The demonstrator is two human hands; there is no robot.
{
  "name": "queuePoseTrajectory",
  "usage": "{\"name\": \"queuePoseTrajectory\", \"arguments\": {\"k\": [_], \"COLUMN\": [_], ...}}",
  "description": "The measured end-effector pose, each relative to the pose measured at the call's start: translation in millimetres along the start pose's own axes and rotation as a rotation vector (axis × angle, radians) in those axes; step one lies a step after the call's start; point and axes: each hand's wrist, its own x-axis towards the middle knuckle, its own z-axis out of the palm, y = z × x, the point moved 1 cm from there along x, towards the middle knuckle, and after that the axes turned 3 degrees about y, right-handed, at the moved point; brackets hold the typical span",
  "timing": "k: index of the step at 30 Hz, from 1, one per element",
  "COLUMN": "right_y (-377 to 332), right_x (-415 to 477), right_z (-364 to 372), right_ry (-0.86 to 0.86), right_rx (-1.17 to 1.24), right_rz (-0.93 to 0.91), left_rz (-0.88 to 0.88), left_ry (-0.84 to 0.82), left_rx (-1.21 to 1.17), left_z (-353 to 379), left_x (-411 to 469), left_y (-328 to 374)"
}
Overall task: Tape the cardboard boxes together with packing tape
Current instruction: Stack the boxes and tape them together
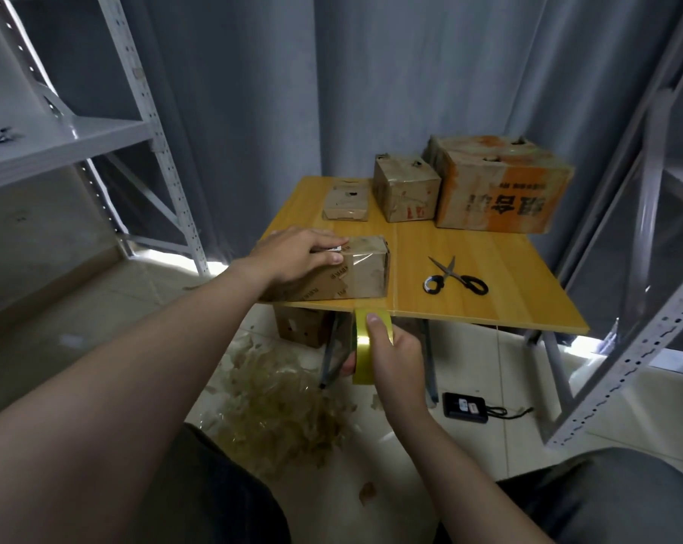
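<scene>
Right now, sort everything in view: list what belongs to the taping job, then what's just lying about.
Job: near box under the left hand; yellow tape roll in the right hand; scissors; flat box; middle box; large orange box.

Lying about: pile of tape scraps; black device with cord; under-table box; metal shelves.

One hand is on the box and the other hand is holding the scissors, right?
Not quite. The left hand does rest on the box, but the right hand holds the yellow tape roll. The scissors lie untouched on the table, as the head view shows.
</scene>
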Motion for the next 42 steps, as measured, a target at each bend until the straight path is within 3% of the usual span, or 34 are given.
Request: {"name": "queuePoseTrajectory", "arguments": {"k": [8,18,22,26,31,36,42], "right_y": [-22.9,-34.9,-43.2,-48.1,-55.4,-49.7,-54.4], "right_x": [3.1,41.9,58.6,68.6,71.0,57.9,50.3], "right_z": [-1.6,16.0,20.2,22.1,23.2,20.0,13.2], "right_ry": [-0.041,-0.124,-0.151,-0.143,-0.151,-0.157,-0.079], "right_rx": [0.068,0.134,0.118,0.085,0.075,0.082,0.067], "right_rz": [-0.06,0.036,0.074,0.083,0.084,0.036,0.012], "left_rz": [-0.082,-0.26,-0.139,-0.069,-0.019,-0.031,-0.042], "left_ry": [-0.042,0.223,0.34,0.262,-0.041,0.073,0.024], "left_rx": [-0.042,-0.02,-0.116,-0.171,-0.052,0.151,0.196], "left_z": [-14.6,2.8,14.8,21.1,11.7,13.3,7.7], "left_x": [11.1,26.7,29.4,26.9,20.3,17.3,15.0], "left_y": [-8.6,-4.9,0.7,0.2,-9.8,-1.7,9.6]}}
